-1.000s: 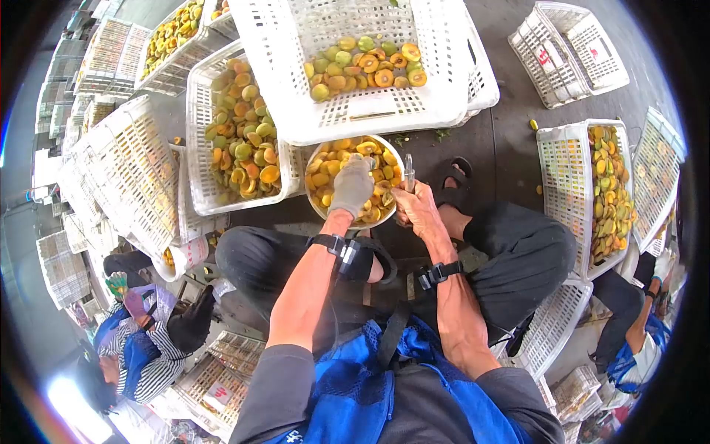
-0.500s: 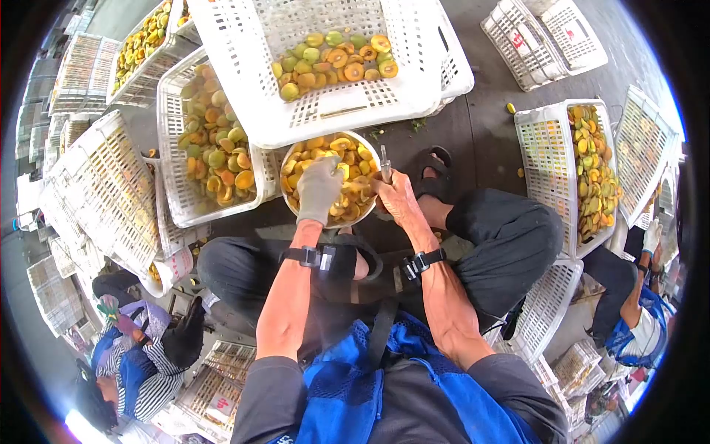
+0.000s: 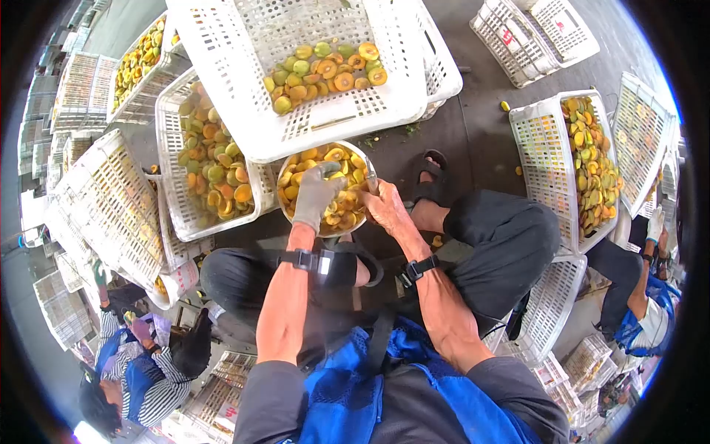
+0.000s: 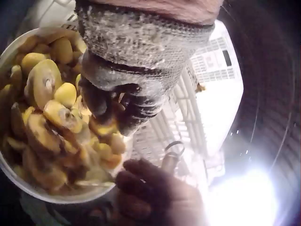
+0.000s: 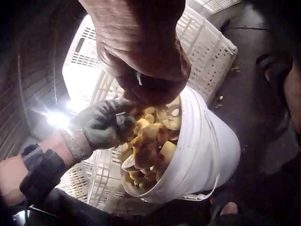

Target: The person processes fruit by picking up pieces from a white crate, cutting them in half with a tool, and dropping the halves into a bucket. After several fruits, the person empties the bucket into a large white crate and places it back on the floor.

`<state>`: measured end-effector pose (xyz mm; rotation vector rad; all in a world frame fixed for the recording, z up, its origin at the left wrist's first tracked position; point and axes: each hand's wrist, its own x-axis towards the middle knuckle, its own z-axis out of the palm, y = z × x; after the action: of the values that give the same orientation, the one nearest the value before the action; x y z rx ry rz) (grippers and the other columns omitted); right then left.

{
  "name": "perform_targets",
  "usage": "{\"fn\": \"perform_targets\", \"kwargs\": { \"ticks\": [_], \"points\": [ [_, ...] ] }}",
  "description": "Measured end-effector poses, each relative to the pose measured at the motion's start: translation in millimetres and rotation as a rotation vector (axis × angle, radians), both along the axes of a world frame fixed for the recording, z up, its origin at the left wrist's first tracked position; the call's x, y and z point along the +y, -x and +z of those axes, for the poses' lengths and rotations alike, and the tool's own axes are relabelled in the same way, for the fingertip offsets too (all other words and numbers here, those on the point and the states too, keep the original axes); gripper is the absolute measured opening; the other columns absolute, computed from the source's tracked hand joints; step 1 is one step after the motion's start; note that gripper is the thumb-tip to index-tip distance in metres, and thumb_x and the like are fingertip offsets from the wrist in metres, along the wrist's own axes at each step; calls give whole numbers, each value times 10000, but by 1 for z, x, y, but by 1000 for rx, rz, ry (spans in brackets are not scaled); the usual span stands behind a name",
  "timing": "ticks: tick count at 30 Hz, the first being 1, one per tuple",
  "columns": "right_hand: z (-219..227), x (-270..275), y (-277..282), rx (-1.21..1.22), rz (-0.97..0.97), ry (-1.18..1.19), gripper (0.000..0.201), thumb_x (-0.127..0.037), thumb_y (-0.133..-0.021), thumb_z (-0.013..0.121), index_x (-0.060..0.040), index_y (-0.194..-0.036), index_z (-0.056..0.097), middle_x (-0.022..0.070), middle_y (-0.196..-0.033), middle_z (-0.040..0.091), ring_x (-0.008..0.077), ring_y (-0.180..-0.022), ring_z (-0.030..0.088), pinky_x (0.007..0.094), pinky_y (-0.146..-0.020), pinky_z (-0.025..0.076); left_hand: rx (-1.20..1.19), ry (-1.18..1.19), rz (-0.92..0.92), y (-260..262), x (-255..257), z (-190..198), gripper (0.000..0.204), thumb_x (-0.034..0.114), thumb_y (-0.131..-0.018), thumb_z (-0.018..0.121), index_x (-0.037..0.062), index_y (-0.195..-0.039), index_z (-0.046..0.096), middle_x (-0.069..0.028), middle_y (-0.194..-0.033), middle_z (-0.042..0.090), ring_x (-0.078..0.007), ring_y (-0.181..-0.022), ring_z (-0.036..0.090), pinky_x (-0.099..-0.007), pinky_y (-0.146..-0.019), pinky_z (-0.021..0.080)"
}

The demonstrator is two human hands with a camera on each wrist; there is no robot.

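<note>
A white bucket of cut apricot halves stands between the person's knees. My left hand, in a grey, soiled glove, is over the fruit with its fingers curled. In the left wrist view, a brownish-orange apricot half shows between thumb and fingers, mostly hidden by the glove. At the bucket's right rim, my bare right hand grips a slim tool with a metal loop at its end. The right wrist view shows both hands close together above the bucket mouth.
A tilted white crate holding apricot halves overhangs the bucket's far side. Fuller crates stand left and right. A sandalled foot is right of the bucket. Other people sit behind on both sides.
The head view has shifted. My right hand has come in to the bucket's rim, closer to my left hand. My left hand stays over the fruit, its fingers turned more toward the right hand.
</note>
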<state>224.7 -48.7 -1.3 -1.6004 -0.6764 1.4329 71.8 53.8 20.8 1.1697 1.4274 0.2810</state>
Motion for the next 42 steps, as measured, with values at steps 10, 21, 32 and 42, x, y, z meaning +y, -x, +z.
{"fn": "perform_targets", "kwargs": {
  "ticks": [10, 21, 32, 42],
  "points": [
    [37, 8, 17, 311, -134, -12, 147, -118, -844, 722, -32, -950, 667, -30, -750, 587, 52, -579, 478, 245, -511, 364, -504, -26, 464, -5, -41, 4, 239, 34, -926, 699, -26, -1156, 724, -50, -1061, 728, -111, -934, 659, -244, -858, 533],
    [17, 1, 11, -421, 129, -192, 215, -111, -857, 629, 58, -987, 601, 253, -790, 674, 396, -699, 670, 469, -655, 521, -683, 159, 693, -5, -48, -18, 217, 108, -990, 668, -7, -1167, 720, -69, -1071, 722, -167, -927, 681, -302, -806, 575],
    [27, -22, 32, -734, 448, -83, 170, -73, -881, 583, 43, -992, 528, 297, -832, 679, 468, -809, 691, 546, -663, 535, -825, 230, 770, -7, -54, -9, 476, 415, -1071, 542, -11, -1250, 656, -80, -1075, 700, -182, -945, 673, -311, -760, 578],
    [10, -33, 43, -702, 467, -174, 156, -83, -911, 586, 56, -945, 527, 307, -745, 652, 489, -761, 678, 565, -643, 527, -714, 161, 736, -2, -58, -14, 493, 431, -1078, 517, -12, -1237, 666, -60, -1046, 683, -149, -899, 643, -281, -706, 554]
  ]
}}
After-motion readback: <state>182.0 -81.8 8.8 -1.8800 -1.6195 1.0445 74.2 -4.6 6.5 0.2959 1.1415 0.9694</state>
